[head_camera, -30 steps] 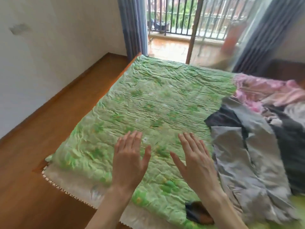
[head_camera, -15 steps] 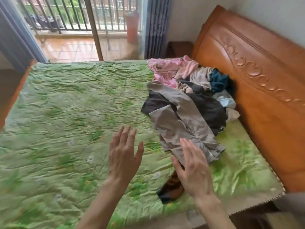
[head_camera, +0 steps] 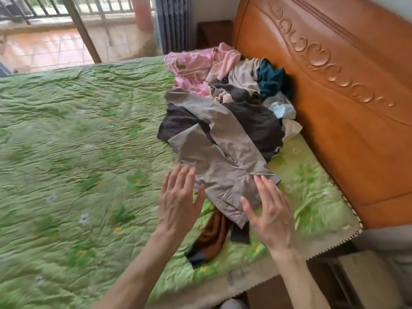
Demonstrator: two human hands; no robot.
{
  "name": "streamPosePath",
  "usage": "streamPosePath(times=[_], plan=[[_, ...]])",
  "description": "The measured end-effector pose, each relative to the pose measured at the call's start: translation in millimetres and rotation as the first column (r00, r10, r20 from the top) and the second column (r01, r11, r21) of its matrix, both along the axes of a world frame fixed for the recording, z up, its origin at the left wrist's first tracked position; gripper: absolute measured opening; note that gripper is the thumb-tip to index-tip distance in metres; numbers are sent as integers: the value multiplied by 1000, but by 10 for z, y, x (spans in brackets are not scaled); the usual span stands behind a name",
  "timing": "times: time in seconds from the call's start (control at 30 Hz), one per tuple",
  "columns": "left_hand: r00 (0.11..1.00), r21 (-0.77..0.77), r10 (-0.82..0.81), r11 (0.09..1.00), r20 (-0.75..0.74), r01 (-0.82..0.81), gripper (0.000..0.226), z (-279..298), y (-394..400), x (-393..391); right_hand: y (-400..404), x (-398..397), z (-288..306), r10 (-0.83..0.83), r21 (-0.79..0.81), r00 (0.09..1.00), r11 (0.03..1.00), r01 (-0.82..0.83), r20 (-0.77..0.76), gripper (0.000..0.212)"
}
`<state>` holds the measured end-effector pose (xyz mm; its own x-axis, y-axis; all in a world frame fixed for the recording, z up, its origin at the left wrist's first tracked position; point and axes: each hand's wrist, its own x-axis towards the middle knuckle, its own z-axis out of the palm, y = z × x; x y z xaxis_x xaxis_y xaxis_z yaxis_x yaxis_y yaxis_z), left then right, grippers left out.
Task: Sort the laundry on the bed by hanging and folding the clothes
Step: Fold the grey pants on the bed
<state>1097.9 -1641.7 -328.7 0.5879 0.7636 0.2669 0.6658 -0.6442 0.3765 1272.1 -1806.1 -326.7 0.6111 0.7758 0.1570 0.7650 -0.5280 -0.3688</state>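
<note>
A pile of laundry lies on the right side of the bed [head_camera: 66, 134], against the headboard. On top and nearest me is a grey-beige garment [head_camera: 220, 157], spread over a dark grey one [head_camera: 258, 123]. Pink clothes [head_camera: 191, 68], a teal piece [head_camera: 269, 79] and pale pieces sit farther back. A brown and dark item [head_camera: 211, 237] pokes out from under the grey-beige garment's near end. My left hand [head_camera: 178, 201] and my right hand [head_camera: 272, 215] hover open, fingers spread, on either side of that near end, holding nothing.
The bed carries a wrinkled green floral cover with a white scalloped edge [head_camera: 334, 239]. A carved wooden headboard [head_camera: 347, 108] rises on the right. Behind the bed are a balcony door [head_camera: 55, 41], a grey curtain [head_camera: 174, 23] and a dark nightstand [head_camera: 214, 32].
The view has swung right from the bed's left side to the laundry pile. Both open hands have come forward to the near end of the grey-beige garment.
</note>
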Motion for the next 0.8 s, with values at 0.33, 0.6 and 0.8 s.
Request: streamPosePath(times=[0.33,0.6,0.8], plan=[[994,-134,32,990,-106,-46,46,-1058,-310,1503,177,1925,-1013,213,-84,976,973,-217,-47,68],[980,-245,-15,969,-196,-34,49,-2417,-565,2164,198,2821,-2428,445,-252,894,860,-444,-54,78],[950,-318,-100,948,-296,1,48,-3259,-798,2309,207,3112,-3253,493,-447,866,759,-474,-81,86]])
